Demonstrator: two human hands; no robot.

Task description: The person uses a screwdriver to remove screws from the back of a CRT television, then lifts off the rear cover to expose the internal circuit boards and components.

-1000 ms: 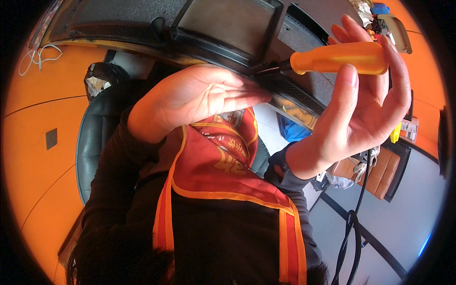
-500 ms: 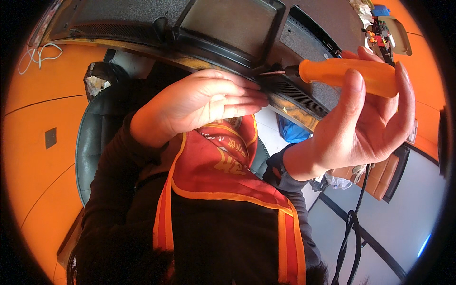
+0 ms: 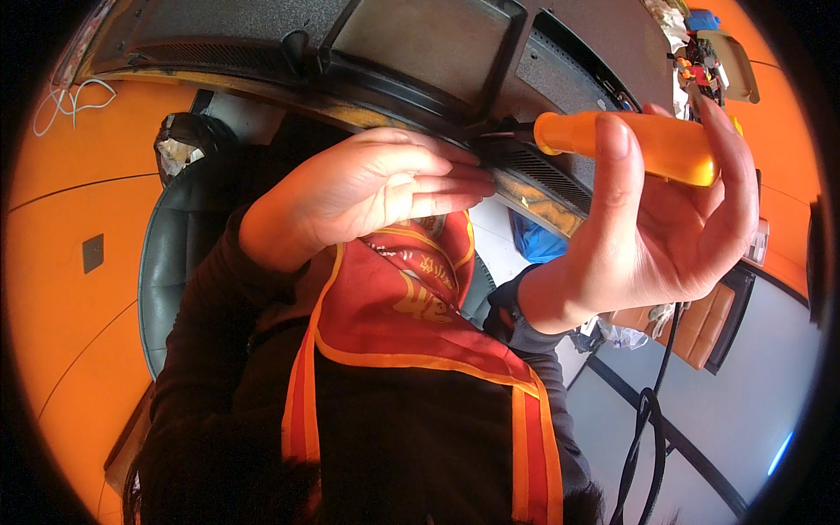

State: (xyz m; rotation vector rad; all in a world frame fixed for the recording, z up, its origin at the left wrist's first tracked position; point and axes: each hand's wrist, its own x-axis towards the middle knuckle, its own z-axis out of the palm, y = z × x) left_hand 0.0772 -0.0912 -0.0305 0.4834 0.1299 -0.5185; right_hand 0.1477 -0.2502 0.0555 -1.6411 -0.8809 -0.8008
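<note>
A tool with a bottle-shaped orange handle (image 3: 647, 144) lies across my right hand (image 3: 656, 219), the thumb on its near side and the fingers curled round the far side. Its thin dark shaft points left to the lower right corner of a black-framed panel (image 3: 420, 52); the tip is hard to make out, so its exact kind is unclear. My left hand (image 3: 385, 179) is at the table's front edge, just below the frame. Its fingers are stretched out side by side, some tips in shadow, and I see nothing held in it.
Black vented plates (image 3: 534, 171) flank the panel along the worn table edge. A box with small items (image 3: 704, 70) stands at the far right. Below are a dark chair (image 3: 171, 254), a blue bag (image 3: 535, 236), a brown stool (image 3: 700, 328) and a hanging black cable (image 3: 646, 420).
My right hand has shifted slightly left, and the tool's handle has moved left and turned in the fingers. My left hand stays where it was.
</note>
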